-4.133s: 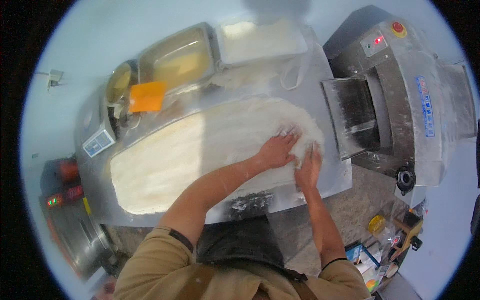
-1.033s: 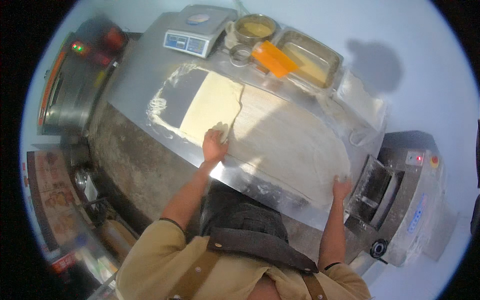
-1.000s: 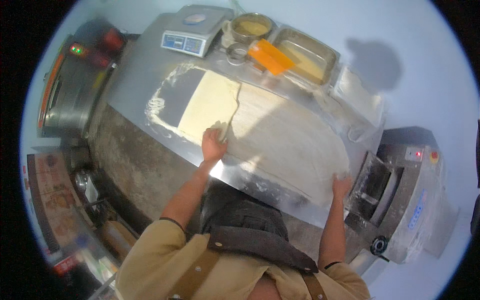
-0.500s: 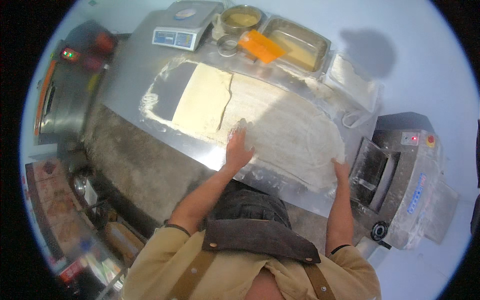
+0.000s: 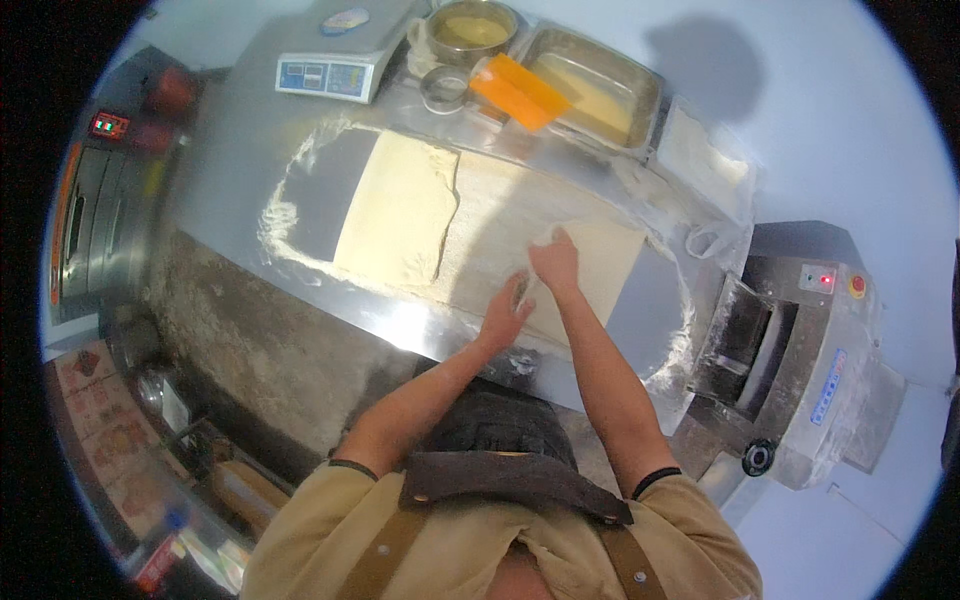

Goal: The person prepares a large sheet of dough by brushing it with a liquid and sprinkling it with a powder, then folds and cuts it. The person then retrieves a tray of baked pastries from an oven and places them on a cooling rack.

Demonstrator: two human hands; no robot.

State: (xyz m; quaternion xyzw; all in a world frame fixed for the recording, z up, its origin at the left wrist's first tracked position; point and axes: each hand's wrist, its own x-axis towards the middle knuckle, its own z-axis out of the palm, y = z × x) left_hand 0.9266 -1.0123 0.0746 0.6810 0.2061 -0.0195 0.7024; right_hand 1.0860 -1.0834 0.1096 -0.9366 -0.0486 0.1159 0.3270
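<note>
We see a long, pale dough sheet (image 5: 490, 220) lying flat across the metal bench (image 5: 235, 150), its left end doubled over as a broad flap (image 5: 397, 210) and its right end also turned in toward the middle. Our right hand (image 5: 555, 258) is over the inner edge of that right-hand fold, its fingers partly bent and blurred; we cannot tell whether they pinch the dough or only press on it. Our left hand (image 5: 507, 318) is just beside it, by the near edge of the sheet, thumb parted from the loosely spread fingers, with nothing that we can see gripped between them. A smear of flour (image 5: 282, 215) curves around the bare metal past the left flap, and another lies past the right fold. Along the far side of the bench we find a scale (image 5: 325, 77), a metal ring (image 5: 445, 104), a round bowl (image 5: 436, 42), an orange sheet (image 5: 520, 92) overlapping a rectangular metal tray (image 5: 652, 105), and a white bin (image 5: 690, 188).
</note>
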